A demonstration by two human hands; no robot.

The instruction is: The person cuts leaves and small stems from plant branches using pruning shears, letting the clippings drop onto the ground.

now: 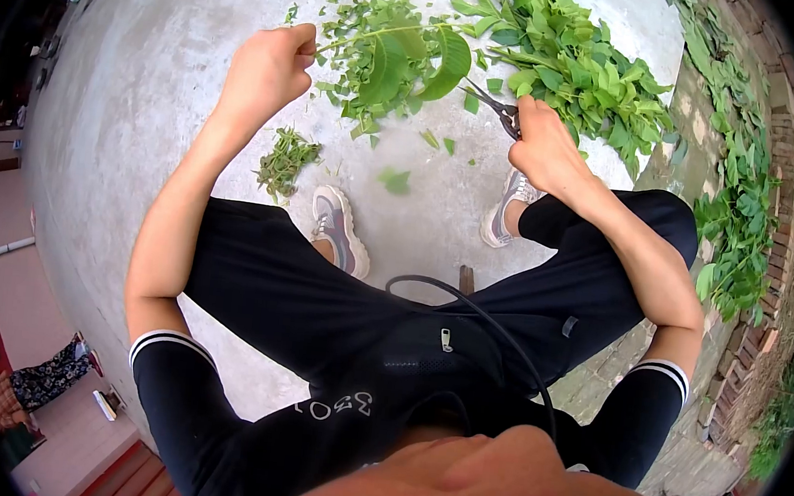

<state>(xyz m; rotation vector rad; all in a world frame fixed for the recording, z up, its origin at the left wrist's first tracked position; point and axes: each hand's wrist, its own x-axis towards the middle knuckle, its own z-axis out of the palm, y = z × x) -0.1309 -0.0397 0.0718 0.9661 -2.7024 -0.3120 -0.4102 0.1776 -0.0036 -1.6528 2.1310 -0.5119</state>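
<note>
Over the pale concrete (145,80), in front of the person's spread knees, I see a leafy sprig (448,66) held out between the hands. The left hand (276,69) has its fingers closed on the stem's end, and the stem's long axis runs rightward, tilting slightly away from the body. The right hand (543,143) is wrapped around scissors (498,112), tips pointing left, just beside the far leaflet, which lies nearer this hand; whether the blades are apart I can't tell.

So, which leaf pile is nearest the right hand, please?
The big leafy heap just beyond the right hand; the cut pieces, small clump and far-right leaves lie farther off.
</note>
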